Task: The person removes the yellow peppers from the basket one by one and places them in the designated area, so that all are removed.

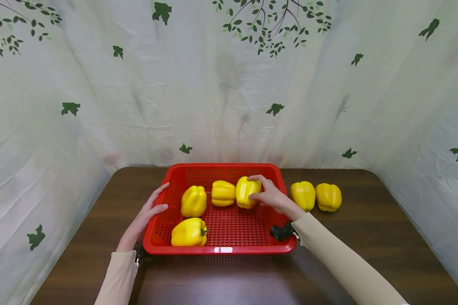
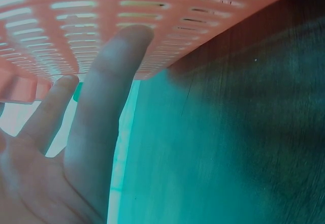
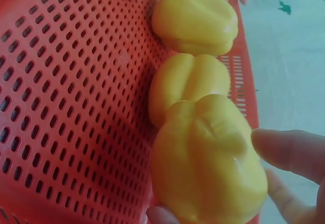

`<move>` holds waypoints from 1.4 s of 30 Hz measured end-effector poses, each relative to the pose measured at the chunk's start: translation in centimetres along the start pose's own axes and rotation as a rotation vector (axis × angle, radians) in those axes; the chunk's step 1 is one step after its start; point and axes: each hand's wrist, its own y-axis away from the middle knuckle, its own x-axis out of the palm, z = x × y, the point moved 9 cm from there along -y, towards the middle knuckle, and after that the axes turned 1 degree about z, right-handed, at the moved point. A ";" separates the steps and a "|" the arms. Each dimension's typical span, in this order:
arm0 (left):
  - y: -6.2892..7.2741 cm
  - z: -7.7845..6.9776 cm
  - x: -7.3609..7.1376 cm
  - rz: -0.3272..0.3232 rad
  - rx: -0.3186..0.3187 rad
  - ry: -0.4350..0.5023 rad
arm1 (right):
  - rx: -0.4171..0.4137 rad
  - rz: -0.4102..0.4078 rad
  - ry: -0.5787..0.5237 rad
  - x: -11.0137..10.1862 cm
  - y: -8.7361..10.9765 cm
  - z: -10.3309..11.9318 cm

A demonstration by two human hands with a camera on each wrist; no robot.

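Nearest are the two beige sleeves [image 1: 116, 273] of a person, above the brown tabletop [image 1: 221, 284], each with a dark device [image 1: 281, 232] at the wrist. Next comes a red basket [image 1: 179, 250] with slotted walls, which stands on the tabletop. Just behind its front rim, in the left corner, one yellow pepper [image 1: 188, 232] lies on its side, with its green stem toward the right. The left hand [image 1: 146, 214] is at the left side of the basket, its fingers straight and spread along the outer wall. Farther inside the basket, behind the first one, there is a second pepper [image 1: 194, 202]. To the right of it are a third pepper [image 1: 223, 193] and, just beside, a fourth pepper [image 1: 246, 191], which the right hand [image 1: 272, 196] grips between thumb and fingers. Whether this fourth pepper touches the basket floor, I cannot tell. Outside, to the right of the basket, a fifth pepper [image 1: 303, 196] and a sixth pepper [image 1: 328, 197] are close together on the tabletop. Farthest hangs a pale cloth [image 1: 213, 106] with dark green shapes and leafy branches.
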 end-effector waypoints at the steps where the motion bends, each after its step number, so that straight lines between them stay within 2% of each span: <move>1: 0.0 0.0 0.0 -0.001 -0.001 0.001 | -0.008 0.000 -0.007 -0.1 0.1 0.1; 11: 0.0 -0.1 0.0 0.002 0.000 0.002 | -0.095 -0.006 -0.049 -0.7 0.7 0.9; 26: 0.0 -0.1 0.1 0.009 -0.002 0.015 | -0.122 0.004 -0.210 -2.4 1.8 1.5; 42: 0.1 0.0 0.1 -0.003 -0.001 0.008 | -0.172 0.011 -0.219 -4.5 3.8 2.3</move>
